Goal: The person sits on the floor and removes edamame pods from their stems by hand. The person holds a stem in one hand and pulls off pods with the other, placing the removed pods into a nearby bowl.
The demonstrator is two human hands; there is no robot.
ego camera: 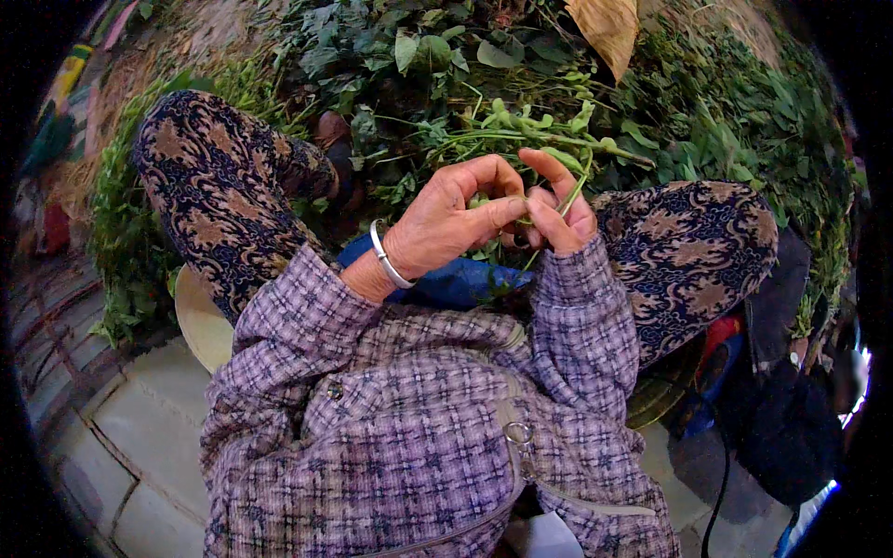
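Note:
My left hand [443, 213], with a silver bangle [388, 255] at the wrist, bends its fingers over a small green pod [480, 201]. Its thumb meets the fingertips of my right hand [564, 213] just above my lap. Between the thumb and fingers of the right hand runs a thin green stem [576, 192], its lower end hanging below the hand. Just beyond lie leafless stalks [502, 134] bearing several green bean pods [579, 118]. The fingers partly hide what is pinched where the hands meet.
A heap of cut leafy plants [432, 52] spreads ahead and to both sides. Blue sheeting [453, 280] lies in my lap. A dry brown leaf [608, 31] sticks out at the top. A pale bowl-like rim [199, 317] shows beside my left thigh, paving [157, 411] below it.

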